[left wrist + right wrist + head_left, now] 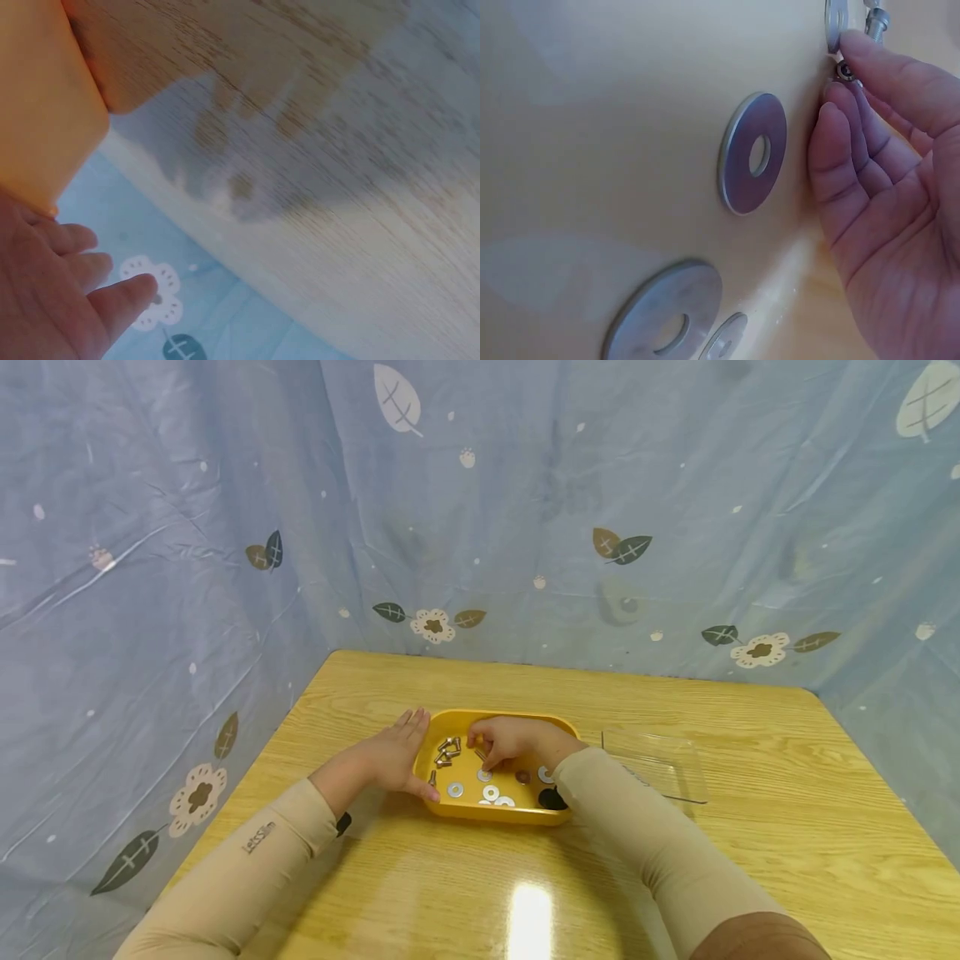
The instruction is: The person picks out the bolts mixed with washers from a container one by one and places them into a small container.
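Note:
A yellow tray [495, 814] stands on the wooden table. My left hand [393, 756] rests against its left end with fingers spread; in the left wrist view those fingers [124, 300] lie straight by the tray's outer wall [45, 97]. Inside the tray, my right hand [517, 739] pinches a small socket-head screw [845, 70] between thumb and fingertips. Several more screws [447, 752] lie in a group at the tray's left. Flat metal washers [491, 792] are scattered along the near side, one of them brownish [754, 154] in the right wrist view.
A clear plastic lid or shallow box [660, 768] lies right of the tray, partly behind the right forearm. Black round pieces [552, 799] sit in the tray's near right corner. Blue patterned curtain [510, 527] hangs behind and beside the table [450, 877].

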The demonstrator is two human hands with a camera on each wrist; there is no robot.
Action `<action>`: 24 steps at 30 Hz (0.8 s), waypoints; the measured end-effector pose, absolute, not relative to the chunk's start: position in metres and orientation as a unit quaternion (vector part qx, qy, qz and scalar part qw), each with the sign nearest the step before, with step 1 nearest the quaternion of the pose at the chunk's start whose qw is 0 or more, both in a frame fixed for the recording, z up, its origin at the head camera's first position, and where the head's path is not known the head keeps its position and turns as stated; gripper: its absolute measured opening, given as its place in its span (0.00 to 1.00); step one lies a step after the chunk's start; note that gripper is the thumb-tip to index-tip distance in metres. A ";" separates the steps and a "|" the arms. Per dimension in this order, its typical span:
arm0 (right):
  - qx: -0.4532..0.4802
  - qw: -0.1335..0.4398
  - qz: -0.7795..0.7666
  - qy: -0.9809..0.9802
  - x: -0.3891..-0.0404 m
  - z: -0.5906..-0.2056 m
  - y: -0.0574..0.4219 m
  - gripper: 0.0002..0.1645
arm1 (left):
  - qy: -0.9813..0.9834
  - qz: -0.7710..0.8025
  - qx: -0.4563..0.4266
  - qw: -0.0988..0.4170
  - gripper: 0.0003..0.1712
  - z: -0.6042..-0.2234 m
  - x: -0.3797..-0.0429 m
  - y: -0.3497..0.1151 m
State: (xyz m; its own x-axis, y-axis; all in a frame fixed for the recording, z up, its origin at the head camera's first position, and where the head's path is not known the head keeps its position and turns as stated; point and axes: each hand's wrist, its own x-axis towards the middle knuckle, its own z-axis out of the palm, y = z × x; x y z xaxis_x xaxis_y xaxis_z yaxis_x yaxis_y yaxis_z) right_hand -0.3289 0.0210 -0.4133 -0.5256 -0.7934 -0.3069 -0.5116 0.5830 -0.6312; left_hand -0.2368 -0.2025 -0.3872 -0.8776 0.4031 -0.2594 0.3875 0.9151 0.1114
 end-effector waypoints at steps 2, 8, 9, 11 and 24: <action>-0.391 0.296 -0.242 0.837 -0.329 -0.413 0.022 0.22 | 0.969 0.025 0.206 0.138 0.77 -0.387 -0.238 -0.202; -0.389 0.311 -0.244 0.832 -0.330 -0.415 0.024 0.20 | 0.968 0.022 0.209 0.139 0.76 -0.388 -0.238 -0.202; -0.388 0.314 -0.246 0.831 -0.331 -0.416 0.025 0.20 | 0.968 0.021 0.209 0.138 0.76 -0.388 -0.238 -0.202; -0.385 0.316 -0.254 0.829 -0.331 -0.416 0.025 0.20 | 0.968 0.020 0.210 0.138 0.76 -0.387 -0.238 -0.202; -0.388 0.310 -0.239 0.835 -0.331 -0.416 0.023 0.18 | 0.967 0.016 0.212 0.139 0.76 -0.388 -0.239 -0.203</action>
